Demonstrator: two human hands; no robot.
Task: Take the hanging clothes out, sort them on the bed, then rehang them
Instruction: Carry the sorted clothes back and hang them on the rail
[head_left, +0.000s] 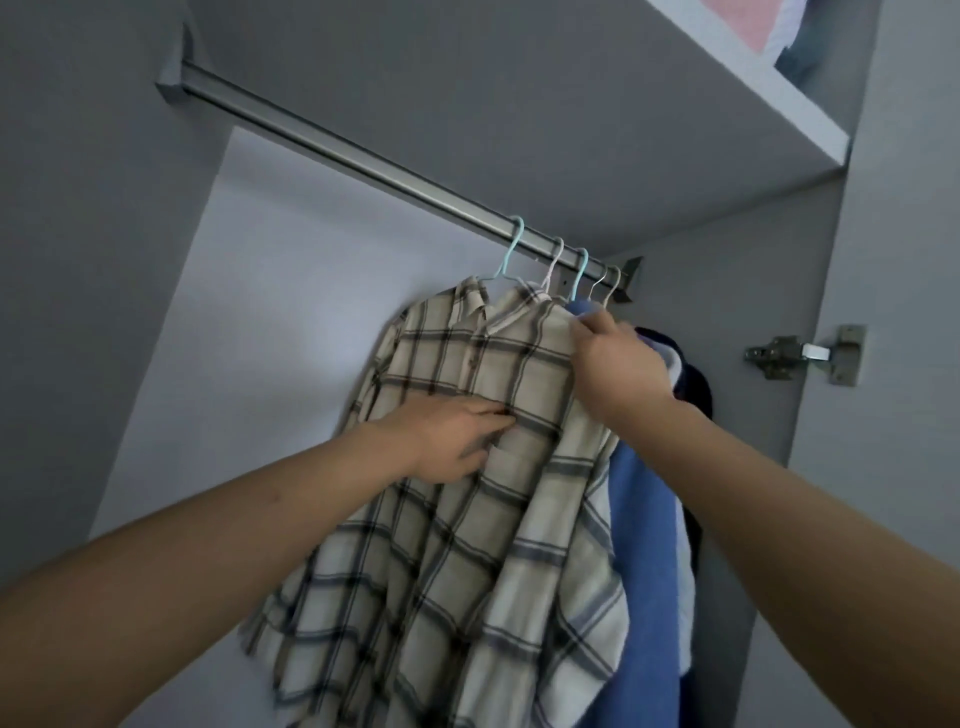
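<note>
Several garments hang on thin hangers from a metal rail (332, 140) inside a grey wardrobe, bunched at the rail's right end. In front are two cream plaid shirts (467, 545), one on a light blue hanger (511, 254). Behind them hang a blue garment (641, 545) and dark clothing (696, 384). My left hand (457, 436) lies on the chest of the front plaid shirt, fingers pressed into the cloth. My right hand (621, 364) pinches fabric at the shoulder between the plaid shirt and the blue garment, just below the hangers.
The left stretch of the rail carries no hangers. A shelf (727, 93) runs above, with folded pink and white cloth (753, 21) on it. A metal door hinge (802, 353) sits on the right side panel.
</note>
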